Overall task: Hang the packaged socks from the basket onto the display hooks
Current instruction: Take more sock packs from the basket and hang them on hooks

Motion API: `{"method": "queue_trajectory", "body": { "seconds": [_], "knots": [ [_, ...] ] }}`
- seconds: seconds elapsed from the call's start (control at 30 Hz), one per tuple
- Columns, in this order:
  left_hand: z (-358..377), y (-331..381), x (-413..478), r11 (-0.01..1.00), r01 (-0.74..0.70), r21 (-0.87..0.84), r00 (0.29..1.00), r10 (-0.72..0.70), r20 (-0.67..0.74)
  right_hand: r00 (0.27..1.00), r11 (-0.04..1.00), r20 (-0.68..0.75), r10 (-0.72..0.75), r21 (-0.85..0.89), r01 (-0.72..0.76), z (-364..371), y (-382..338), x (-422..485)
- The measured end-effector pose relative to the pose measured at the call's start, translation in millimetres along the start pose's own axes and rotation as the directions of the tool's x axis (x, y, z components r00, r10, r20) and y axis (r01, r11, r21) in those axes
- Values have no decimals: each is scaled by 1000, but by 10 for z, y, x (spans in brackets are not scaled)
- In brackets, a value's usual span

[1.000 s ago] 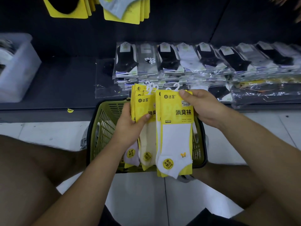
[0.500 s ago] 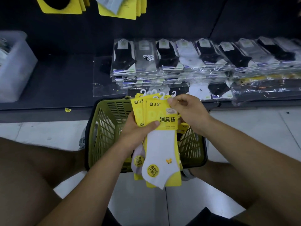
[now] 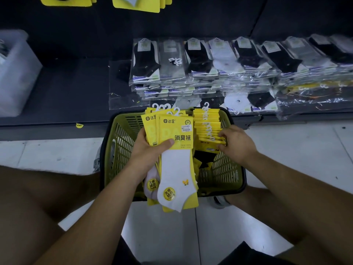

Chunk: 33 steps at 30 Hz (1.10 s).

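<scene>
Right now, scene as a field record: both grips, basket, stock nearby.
basket: green plastic mesh basket on white tiled floor
left grip: holds fanned bundle of yellow-carded white sock packs above basket
right grip: pinches front of yellow-carded pack row standing in basket
shelf: stacks of clear-bagged socks, behind basket
hanging: yellow sock packs at top edge

The front sock pack (image 3: 177, 165) reads "达足" and "消臭袜"; its round sticker (image 3: 169, 194) reads "无骨缝合".
</scene>
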<state>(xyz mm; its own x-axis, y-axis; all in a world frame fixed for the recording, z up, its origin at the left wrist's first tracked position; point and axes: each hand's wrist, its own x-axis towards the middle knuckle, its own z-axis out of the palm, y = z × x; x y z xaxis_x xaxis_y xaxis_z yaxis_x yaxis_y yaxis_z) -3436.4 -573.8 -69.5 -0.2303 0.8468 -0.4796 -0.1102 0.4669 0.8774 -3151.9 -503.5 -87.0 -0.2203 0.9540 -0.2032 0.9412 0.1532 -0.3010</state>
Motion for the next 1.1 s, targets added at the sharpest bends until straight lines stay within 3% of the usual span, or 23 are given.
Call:
{"method": "queue_trajectory", "body": {
  "seconds": [0.47, 0.53, 0.63, 0.83, 0.93, 1.1],
  "knots": [
    [-29, -69, 49, 1000, -6, -9, 1000, 6, 24, 999, 999, 35, 36, -15, -35, 65, 31, -5],
    [-34, -74, 54, 1000, -8, -20, 1000, 8, 10, 998, 999, 59, 20, 32, -22, 35, 20, -12],
    [-45, -77, 62, 999, -11, -36, 1000, 11, -3, 999, 969, 43, 7, 248, -18, -57, -7, -30],
    [-50, -28, 82, 998, -12, -54, 1000, 11, -26, 998, 762, 17, 56, 646, -54, -453, -34, 59],
    [-69, -11, 80, 998, -23, -66, 999, 22, -26, 999, 596, 51, 4, 802, -44, -707, -61, 106],
    [-72, 43, 39, 997, -71, -33, 997, 70, -34, 997, 238, 57, 47, 969, -67, -1149, -213, 129]
  ]
}}
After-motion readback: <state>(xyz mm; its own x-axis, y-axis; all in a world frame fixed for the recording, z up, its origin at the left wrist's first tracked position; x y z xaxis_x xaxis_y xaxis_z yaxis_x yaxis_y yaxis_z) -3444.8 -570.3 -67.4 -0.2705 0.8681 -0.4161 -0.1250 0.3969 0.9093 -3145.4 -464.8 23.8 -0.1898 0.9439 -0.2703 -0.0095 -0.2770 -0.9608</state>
